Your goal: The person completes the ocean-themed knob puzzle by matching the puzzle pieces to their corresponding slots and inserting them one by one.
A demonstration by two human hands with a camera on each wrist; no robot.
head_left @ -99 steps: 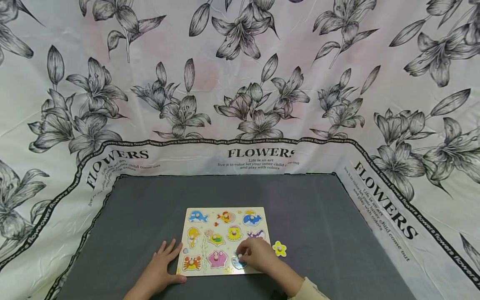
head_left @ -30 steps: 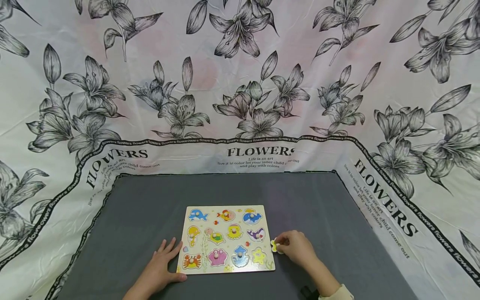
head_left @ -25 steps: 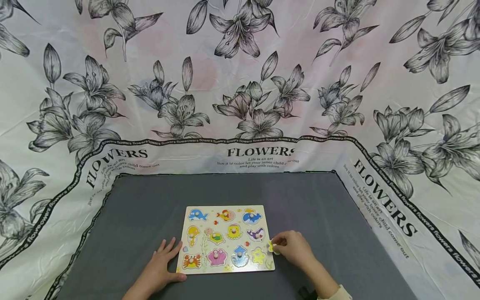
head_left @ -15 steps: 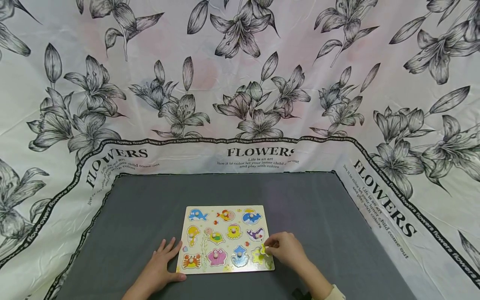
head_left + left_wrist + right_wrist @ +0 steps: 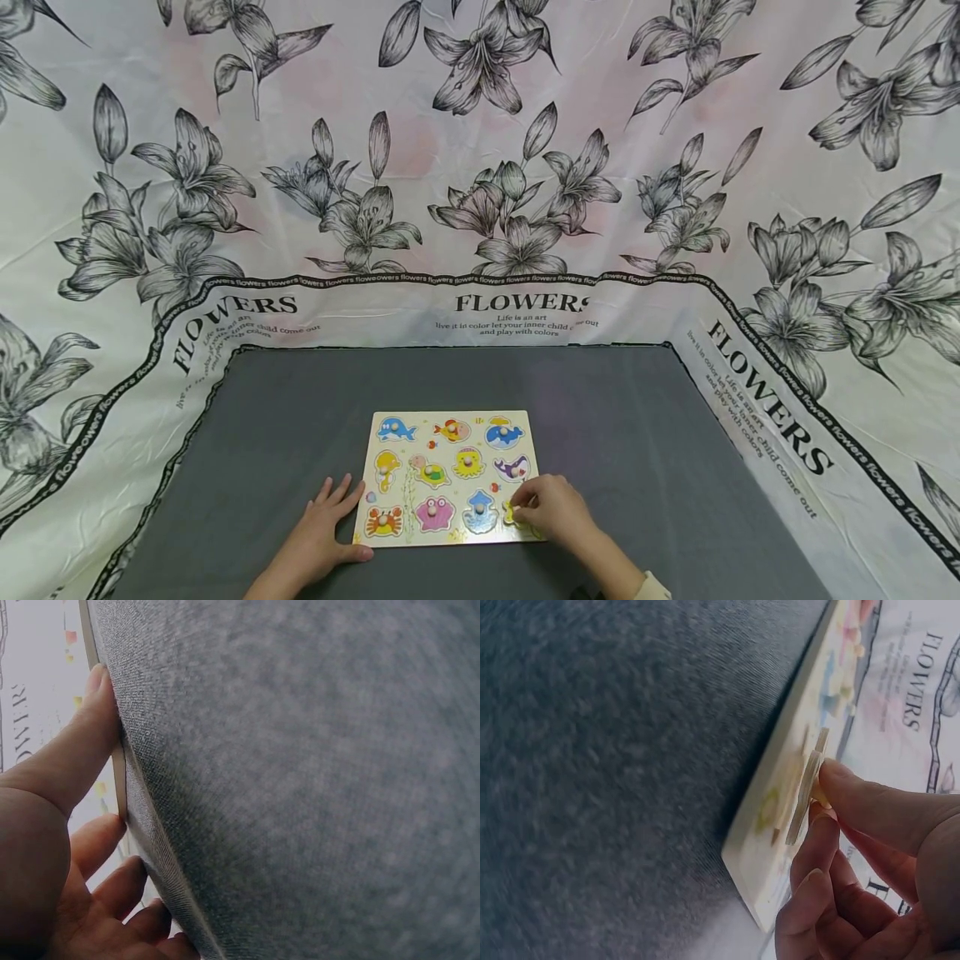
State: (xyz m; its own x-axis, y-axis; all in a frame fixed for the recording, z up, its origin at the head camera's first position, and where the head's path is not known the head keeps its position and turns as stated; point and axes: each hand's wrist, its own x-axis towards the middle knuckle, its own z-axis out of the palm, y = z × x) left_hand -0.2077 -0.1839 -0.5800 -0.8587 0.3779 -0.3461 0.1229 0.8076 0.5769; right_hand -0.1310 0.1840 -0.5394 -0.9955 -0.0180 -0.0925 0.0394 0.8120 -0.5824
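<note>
A pale wooden peg puzzle board (image 5: 420, 541) lies on the grey cloth with sea-animal pieces in it. My right hand (image 5: 557, 507) pinches a yellow star-shaped puzzle piece (image 5: 509, 512) over the lower right corner. Close up in the right wrist view, the star piece (image 5: 805, 799) shows edge-on, tilted just above the board, its knob between thumb and fingers. My left hand (image 5: 318, 529) rests at the board's left side, fingers spread and thumb at the lower left corner. In the left wrist view, the thumb (image 5: 97, 705) and fingertips touch the board's edge.
In the board sit a crab piece (image 5: 384, 524), a pink shell-like piece (image 5: 435, 516) and a blue piece (image 5: 480, 512), with several others above. The grey cloth (image 5: 637, 433) has a white floral border printed with FLOWERS (image 5: 521, 304).
My right hand left the blue piece, picked up the star piece from the cloth right of the board and carried it left over the lower right corner. The left hand stayed in place.
</note>
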